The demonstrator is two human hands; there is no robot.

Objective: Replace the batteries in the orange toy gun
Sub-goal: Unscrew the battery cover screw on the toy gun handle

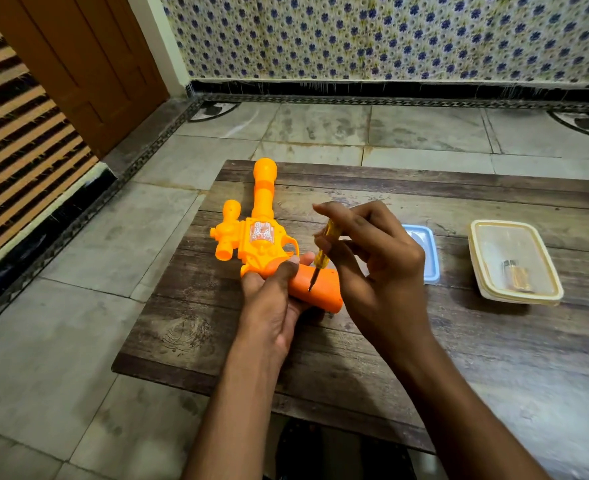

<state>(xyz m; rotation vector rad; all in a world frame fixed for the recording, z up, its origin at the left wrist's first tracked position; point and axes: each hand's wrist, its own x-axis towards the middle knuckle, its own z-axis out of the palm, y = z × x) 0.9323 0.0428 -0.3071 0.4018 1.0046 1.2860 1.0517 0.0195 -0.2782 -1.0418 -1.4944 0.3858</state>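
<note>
Left hand [272,289] grips the orange toy gun [255,237] near the tabletop's [196,323] left edge; right hand [372,258] pinches a screwdriver [322,254] (tip on the grip).

Orange toy gun [251,244] flat on table [459,341]

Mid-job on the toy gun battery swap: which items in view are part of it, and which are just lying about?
In use:
- orange toy gun, held at the grip by the left hand
- screwdriver, pinched by the right hand, tip on the grip
- yellow container holding what look like batteries

Lying about:
- blue tray, contents unclear
- wooden table
</note>
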